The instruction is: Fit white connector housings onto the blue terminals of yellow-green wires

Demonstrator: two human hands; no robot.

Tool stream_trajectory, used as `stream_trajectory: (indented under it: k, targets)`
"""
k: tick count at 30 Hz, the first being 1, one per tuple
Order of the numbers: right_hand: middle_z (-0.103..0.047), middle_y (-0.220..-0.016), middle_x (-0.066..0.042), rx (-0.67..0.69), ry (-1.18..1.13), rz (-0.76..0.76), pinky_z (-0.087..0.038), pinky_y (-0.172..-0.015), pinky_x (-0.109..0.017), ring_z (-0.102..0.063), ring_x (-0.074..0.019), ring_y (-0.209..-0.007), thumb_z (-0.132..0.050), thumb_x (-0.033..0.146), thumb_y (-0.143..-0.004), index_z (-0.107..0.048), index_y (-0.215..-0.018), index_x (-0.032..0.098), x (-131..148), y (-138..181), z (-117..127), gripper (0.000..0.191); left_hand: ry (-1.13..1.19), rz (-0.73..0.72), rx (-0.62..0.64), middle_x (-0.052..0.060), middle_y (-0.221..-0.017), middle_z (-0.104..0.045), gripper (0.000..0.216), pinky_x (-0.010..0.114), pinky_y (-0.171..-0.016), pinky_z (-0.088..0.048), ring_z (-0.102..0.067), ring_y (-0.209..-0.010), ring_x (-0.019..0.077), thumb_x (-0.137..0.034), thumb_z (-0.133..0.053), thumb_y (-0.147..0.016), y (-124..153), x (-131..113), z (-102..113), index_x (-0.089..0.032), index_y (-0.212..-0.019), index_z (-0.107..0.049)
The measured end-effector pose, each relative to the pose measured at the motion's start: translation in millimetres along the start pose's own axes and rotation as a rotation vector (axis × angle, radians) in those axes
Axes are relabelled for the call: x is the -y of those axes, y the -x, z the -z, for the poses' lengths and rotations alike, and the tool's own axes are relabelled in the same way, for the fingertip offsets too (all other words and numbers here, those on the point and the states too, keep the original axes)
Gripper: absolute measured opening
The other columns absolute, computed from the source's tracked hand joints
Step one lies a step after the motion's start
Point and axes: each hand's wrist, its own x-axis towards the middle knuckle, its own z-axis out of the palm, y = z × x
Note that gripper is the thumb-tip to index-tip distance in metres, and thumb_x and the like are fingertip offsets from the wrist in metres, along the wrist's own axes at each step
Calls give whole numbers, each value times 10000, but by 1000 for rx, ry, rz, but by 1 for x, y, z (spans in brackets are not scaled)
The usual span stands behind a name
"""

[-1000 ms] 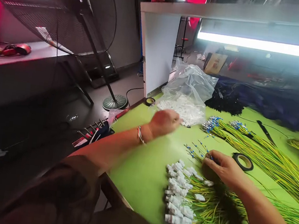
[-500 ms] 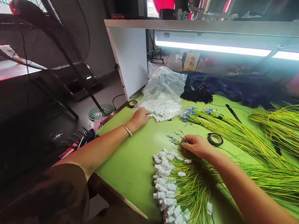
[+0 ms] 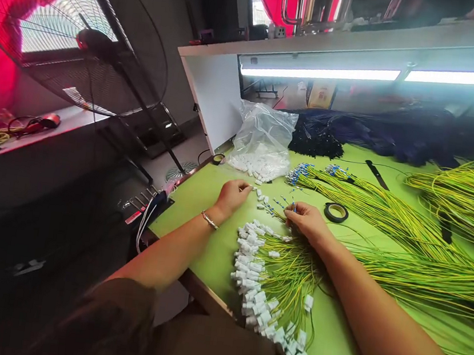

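Currently, the right hand (image 3: 309,224) is pinching several thin yellow-green wires with blue-collared metal tips (image 3: 279,204), the tips pointing out past its fingers toward the left hand (image 3: 233,197). The hands are staying apart, with a few loose small white plastic connectors (image 3: 260,198) lying between them, just beside the left fingertips. The left thumb and forefinger are drawing close together, but whether they are gripping anything one cannot tell. Beyond the left hand, a crumpled clear plastic bag (image 3: 264,129) is lying with more white pieces, while a curved row of white block-shaped connectors on wire ends (image 3: 252,283) is spreading between the forearms and a black tape roll (image 3: 326,211) is lying near the right wrist
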Motion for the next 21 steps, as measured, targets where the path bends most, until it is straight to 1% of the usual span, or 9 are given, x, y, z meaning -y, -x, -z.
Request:
stream_trajectory:
  k: [2, 5, 7, 10, 13, 16, 17, 19, 21]
  targets:
    - [-568, -511, 24, -2, 8, 3, -212, -404, -223, -301, -54, -378, -606, 407, -664, -615, -735, 152, 1, 1, 0, 265, 60, -38, 62, 40, -751, -637, 202, 255, -645, -465, -548, -634, 126, -284, -605, -811, 10, -11, -3, -121, -870, -708]
    - [-536, -489, 26, -2, 25, 6, -223, -414, -226, -324, -65, -398, -608, 410, -661, -615, -695, 148, 2, 4, 0, 264, 77, -209, 167, 34, -817, -631, 163, 254, -709, -466, -556, -692, 120, -174, -683, -728, 20, -23, -11, -158, -885, -725]
    - [-520, -487, 30, 2, 34, 11, -234, -424, -228, -334, -69, -413, -612, 414, -661, -613, -681, 148, 3, 5, 0, 267, 43, -290, 204, 45, -838, -627, 158, 262, -756, -464, -568, -759, 133, -107, -671, -721, 23, -24, -18, -171, -850, -737]
    - [-468, -466, 45, -15, 38, 25, -240, -439, -232, -330, -75, -430, -623, 425, -655, -615, -670, 147, 3, 6, 0, 278, 64, -279, 196, 49, -812, -638, 172, 270, -776, -468, -581, -791, 142, -57, -630, -741, 23, -20, -22, -173, -802, -741]
    - [-424, -463, 53, -61, 39, 32, -244, -458, -238, -316, -79, -453, -625, 433, -652, -616, -652, 144, 4, 7, 1, 289, 173, -216, 117, 42, -822, -668, 156, 281, -796, -471, -599, -809, 142, -81, -626, -759, 20, -22, -16, -183, -804, -735]
    - [-440, -504, 41, -79, 33, 37, -269, -490, -244, -337, -86, -493, -623, 433, -651, -621, -644, 141, 6, 9, 3, 292, 440, -57, 27, 38, -817, -676, 149, 267, -724, -486, -626, -792, 142, -160, -619, -790, 15, -37, -6, -172, -905, -712]
    - [-444, -512, 39, -80, 25, 36, -275, -498, -245, -344, -89, -503, -625, 433, -649, -623, -645, 139, 6, 9, 4, 294, 571, 17, 43, 30, -780, -668, 182, 252, -660, -487, -635, -748, 139, -183, -618, -793, 15, -43, -4, -165, -958, -693]
    - [-443, -518, 36, -73, 6, 29, -281, -506, -246, -348, -92, -512, -628, 435, -650, -624, -648, 136, 8, 10, 5, 300, 822, 160, 162, 14, -702, -650, 246, 229, -561, -473, -648, -663, 141, -223, -655, -770, 16, -54, -3, -144, -1003, -661]
    - [-434, -514, 37, -62, -4, 26, -276, -501, -244, -338, -90, -511, -629, 436, -655, -617, -636, 136, 9, 11, 5, 300, 990, 281, 314, 30, -677, -661, 263, 221, -563, -480, -657, -638, 143, -254, -726, -712, 21, -59, -7, -110, -926, -671]
